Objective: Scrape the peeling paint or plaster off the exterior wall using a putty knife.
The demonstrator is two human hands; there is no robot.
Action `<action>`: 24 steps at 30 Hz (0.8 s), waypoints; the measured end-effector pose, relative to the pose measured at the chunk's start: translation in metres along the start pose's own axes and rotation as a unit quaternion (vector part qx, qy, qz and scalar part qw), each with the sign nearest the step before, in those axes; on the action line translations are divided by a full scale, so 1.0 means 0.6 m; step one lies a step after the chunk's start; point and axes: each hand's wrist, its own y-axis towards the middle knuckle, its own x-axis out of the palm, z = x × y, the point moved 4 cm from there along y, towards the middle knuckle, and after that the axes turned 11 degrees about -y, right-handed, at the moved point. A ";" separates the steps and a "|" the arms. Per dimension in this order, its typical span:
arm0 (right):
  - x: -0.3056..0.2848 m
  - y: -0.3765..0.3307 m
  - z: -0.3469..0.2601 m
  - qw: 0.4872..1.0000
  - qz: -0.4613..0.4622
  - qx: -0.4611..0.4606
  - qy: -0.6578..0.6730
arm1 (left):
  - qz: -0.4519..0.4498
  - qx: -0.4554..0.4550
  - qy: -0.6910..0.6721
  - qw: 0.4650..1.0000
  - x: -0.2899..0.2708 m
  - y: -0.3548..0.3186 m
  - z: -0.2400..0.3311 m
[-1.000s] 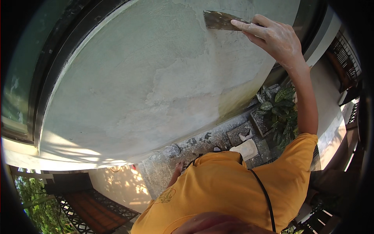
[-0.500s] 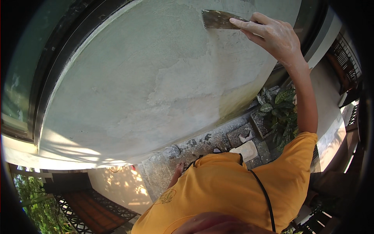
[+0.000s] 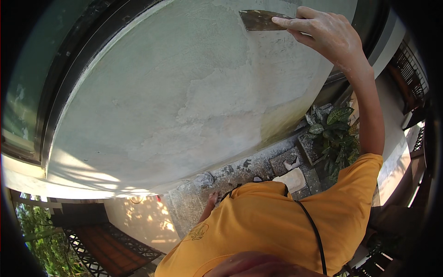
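High on the pale grey-green wall point(image 3: 138, 106), my right hand point(image 3: 330, 39) grips a putty knife point(image 3: 263, 21). Its wide, stained metal blade lies against the plaster, with my index finger stretched along it. White residue coats the fingers and the back of that hand. My left hand point(image 3: 212, 199) hangs low beside my body, and the orange shirt partly covers that arm. Its fingers are too small and hidden to read. Patchy lighter plaster spreads across the middle of the wall, and a yellowish stain marks its lower right.
A dark window frame point(image 3: 48, 92) borders the wall on the left. Below the wall, a leafy plant point(image 3: 337, 134) grows beside stone blocks. A pale flat piece point(image 3: 291, 180) lies on the paved ground point(image 3: 184, 203). A bench with lattice sides point(image 3: 106, 249) stands at lower left.
My right hand and the putty knife have shifted slightly up and to the right along the wall. The right forearm has swung a little outward. My left hand has stayed about where it was.
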 end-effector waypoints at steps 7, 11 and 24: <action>-0.044 0.040 0.005 0.989 -0.147 -0.029 -0.004 | -0.008 0.001 -0.015 1.000 -0.001 -0.004 -0.010; -0.057 0.041 0.003 0.983 -0.182 -0.015 0.022 | -0.008 -0.009 -0.011 1.000 0.000 0.000 -0.013; -0.051 0.040 0.009 0.985 -0.170 -0.015 -0.008 | -0.017 0.005 -0.031 0.999 -0.005 0.029 -0.036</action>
